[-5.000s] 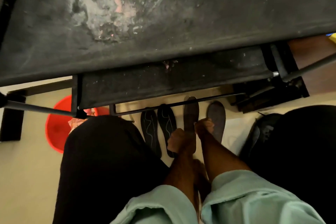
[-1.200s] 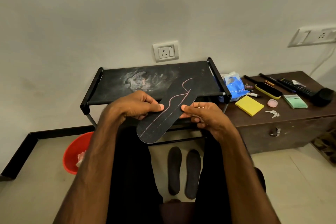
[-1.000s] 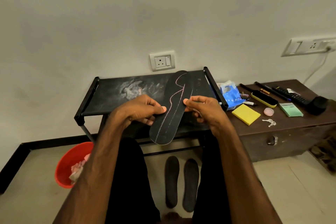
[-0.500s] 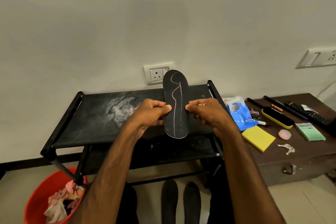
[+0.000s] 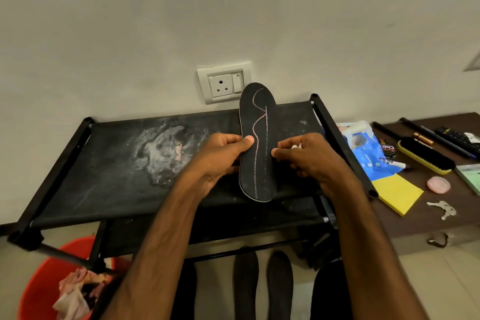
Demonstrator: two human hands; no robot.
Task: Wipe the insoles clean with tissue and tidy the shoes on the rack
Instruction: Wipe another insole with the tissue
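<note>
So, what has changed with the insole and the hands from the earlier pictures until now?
The left hand and right hand, down at the floor five seconds ago, now hold the insole up in front of the rack. In the last second it turned from slanted to upright; both still pinch its long edges. Two other insoles stay on the floor by the rack.

The insole (image 5: 257, 143) covers parts of my left hand (image 5: 220, 157) and right hand (image 5: 309, 157). At six o'clock the frame cuts two floor insoles (image 5: 246, 286); at seven, the bucket (image 5: 39, 286), partly behind the rack (image 5: 91, 176); at three, the remote (image 5: 459, 138).
</note>
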